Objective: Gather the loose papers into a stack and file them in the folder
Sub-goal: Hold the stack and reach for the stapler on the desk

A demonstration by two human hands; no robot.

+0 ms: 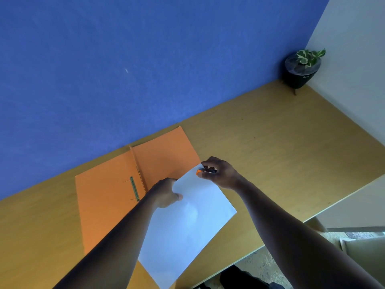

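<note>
A white stack of papers (187,230) lies on the wooden desk (281,147), overlapping the right flap of an open orange folder (104,203). The folder has a green fastener strip (134,188) beside its spine. My left hand (165,192) grips the stack's far left corner. My right hand (219,171) is closed around a small orange and black stapler (205,170) that sits over the stack's far right corner.
A blue partition wall (125,69) runs behind the desk and a pale wall stands at the right. A small potted plant (302,68) stands in the far right corner. The desk's near edge (270,243) drops off at lower right, with floor and dark shapes below.
</note>
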